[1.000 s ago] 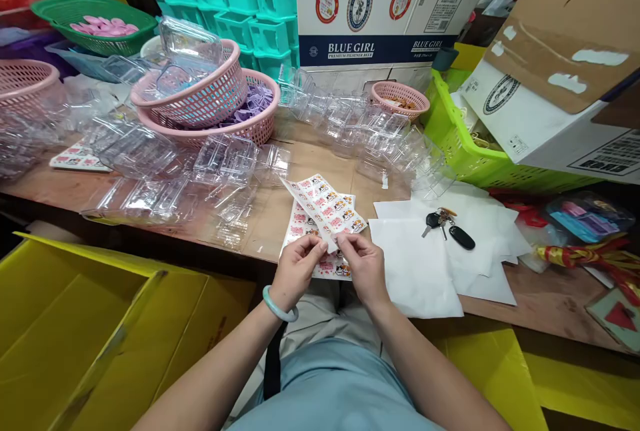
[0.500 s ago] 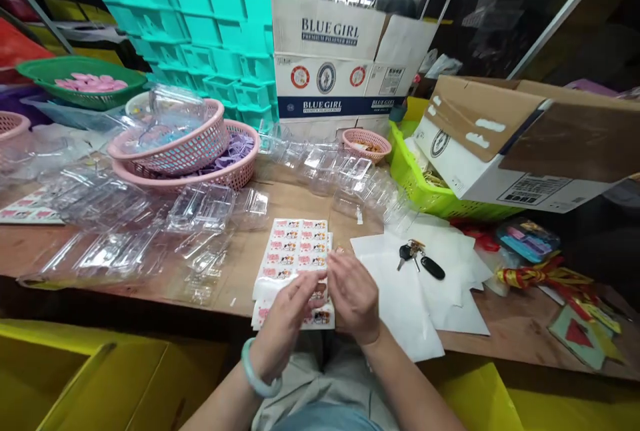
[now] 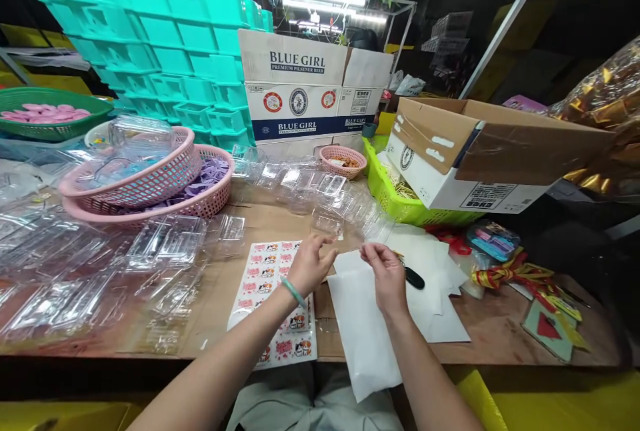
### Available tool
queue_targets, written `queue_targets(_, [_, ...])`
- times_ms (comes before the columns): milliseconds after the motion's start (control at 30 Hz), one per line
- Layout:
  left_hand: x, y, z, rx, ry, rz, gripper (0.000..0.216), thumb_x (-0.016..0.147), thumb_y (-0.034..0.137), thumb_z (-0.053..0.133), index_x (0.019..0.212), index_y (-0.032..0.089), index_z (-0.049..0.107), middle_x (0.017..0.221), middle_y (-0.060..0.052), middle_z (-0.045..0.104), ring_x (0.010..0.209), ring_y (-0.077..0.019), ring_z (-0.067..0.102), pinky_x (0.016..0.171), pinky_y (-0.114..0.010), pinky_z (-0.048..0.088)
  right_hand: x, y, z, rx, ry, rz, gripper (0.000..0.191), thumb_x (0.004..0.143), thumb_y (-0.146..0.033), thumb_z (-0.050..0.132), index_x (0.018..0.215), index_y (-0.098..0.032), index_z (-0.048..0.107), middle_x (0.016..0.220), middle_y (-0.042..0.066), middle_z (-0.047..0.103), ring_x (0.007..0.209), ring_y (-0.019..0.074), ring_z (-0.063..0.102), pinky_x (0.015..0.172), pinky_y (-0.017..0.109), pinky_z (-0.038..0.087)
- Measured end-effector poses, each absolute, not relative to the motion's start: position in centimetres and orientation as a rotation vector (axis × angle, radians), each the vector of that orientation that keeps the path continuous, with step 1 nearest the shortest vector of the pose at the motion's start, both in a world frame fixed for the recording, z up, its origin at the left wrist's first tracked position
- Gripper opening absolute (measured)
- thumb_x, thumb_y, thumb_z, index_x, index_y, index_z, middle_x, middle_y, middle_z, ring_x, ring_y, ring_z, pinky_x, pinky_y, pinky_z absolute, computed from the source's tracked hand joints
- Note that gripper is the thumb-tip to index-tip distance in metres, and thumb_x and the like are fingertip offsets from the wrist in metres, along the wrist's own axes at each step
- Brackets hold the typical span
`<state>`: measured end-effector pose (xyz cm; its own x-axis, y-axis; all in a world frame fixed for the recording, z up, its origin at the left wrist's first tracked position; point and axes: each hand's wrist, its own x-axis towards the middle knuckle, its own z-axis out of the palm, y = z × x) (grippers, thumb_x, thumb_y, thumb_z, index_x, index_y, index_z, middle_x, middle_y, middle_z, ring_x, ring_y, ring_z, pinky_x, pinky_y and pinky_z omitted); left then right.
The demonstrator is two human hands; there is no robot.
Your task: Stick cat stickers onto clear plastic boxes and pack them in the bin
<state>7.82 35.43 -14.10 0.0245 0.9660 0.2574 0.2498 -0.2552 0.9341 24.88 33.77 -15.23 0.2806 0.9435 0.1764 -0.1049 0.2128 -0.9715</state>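
Observation:
My left hand [image 3: 314,264] is over the upper right of a sheet of cat stickers [image 3: 263,283], thumb and fingers apart, with nothing visible in it. Its fingertips point toward a clear plastic box [image 3: 327,223] lying just beyond. To the right, my right hand [image 3: 389,277] is raised above white paper sheets [image 3: 363,331], thumb and forefinger pinched together. Whatever lies between those fingertips is too small to make out. A black key fob [image 3: 414,278] rests on the paper, partly behind the right hand.
Clear plastic boxes [image 3: 167,242] are spread over the table's left side. Behind them stand stacked pink baskets [image 3: 210,201]. A small pink basket [image 3: 343,159], a lime crate [image 3: 395,201] and an open carton [image 3: 500,151] stand at the back right.
My hands have moved forward, away from the table's front edge, and apart. The left hand has opened; the right has shifted right, off the sticker sheet. The view has tilted up.

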Motion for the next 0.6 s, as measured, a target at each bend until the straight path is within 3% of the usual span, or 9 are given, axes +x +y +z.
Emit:
queue_targets(133, [9.3,37.8,-13.8,1.625,1.159,1.19,0.021,0.076,0.037,0.061,0.071,0.016,0.064,0.067,-0.002,0.062,0.067,-0.0163,0.056,0.066,-0.029,0.045,27.3,34.2,-14.9,-1.051,-0.899,0.85,0.046,0.07,-0.043,0.077,0.106,-0.02,0.061,0.103,0.006,0.066,0.092,0.0173,0.063,0.087,0.034,0.049])
queue_targets(233, [9.9,37.1,-13.7,1.586,0.985,1.103,0.028,0.078,0.043,0.06,0.078,0.015,0.065,0.074,-0.002,0.066,0.07,-0.0152,0.059,0.068,-0.028,0.046,27.7,33.6,-15.1,-1.002,-0.86,0.991,0.07,0.069,-0.041,0.078,0.128,-0.028,0.044,0.12,0.006,0.061,0.103,0.0177,0.062,0.089,0.035,0.049])
queue_targets(300, [10.2,36.1,-13.8,1.521,0.872,1.036,0.03,0.078,0.045,0.061,0.081,0.015,0.066,0.079,-0.003,0.067,0.074,-0.0153,0.06,0.071,-0.028,0.047,27.4,33.1,-15.3,-0.956,-0.851,1.207,0.074,0.069,-0.04,0.078,0.132,-0.029,0.04,0.116,0.006,0.063,0.1,0.0177,0.064,0.088,0.036,0.05])
queue_targets(367, [10.4,35.6,-14.2,1.499,0.808,0.972,0.031,0.078,0.045,0.063,0.083,0.015,0.068,0.083,-0.005,0.069,0.08,-0.017,0.062,0.077,-0.03,0.048,27.2,33.0,-15.5,-0.934,-0.865,1.305,0.068,0.068,-0.036,0.079,0.127,-0.025,0.046,0.098,0.002,0.067,0.09,0.0162,0.065,0.087,0.035,0.05])
queue_targets(500, [11.4,36.3,-15.1,1.615,0.984,0.94,0.039,0.083,0.042,0.058,0.109,0.014,0.067,0.099,-0.013,0.07,0.094,-0.0243,0.064,0.084,-0.04,0.051,29.5,34.2,-15.4,-1.009,-0.864,0.871,0.053,0.068,-0.032,0.077,0.115,-0.021,0.055,0.081,-0.003,0.064,0.076,0.0121,0.062,0.081,0.029,0.05])
queue_targets(600, [12.9,37.6,-15.1,1.989,1.208,1.097,0.045,0.086,0.031,0.054,0.128,0.014,0.056,0.126,-0.018,0.06,0.121,-0.0309,0.052,0.1,-0.051,0.041,32.4,36.0,-15.5,-1.097,-0.853,0.451,0.063,0.072,-0.036,0.072,0.127,-0.021,0.046,0.102,0.004,0.061,0.086,0.0145,0.061,0.085,0.032,0.05])
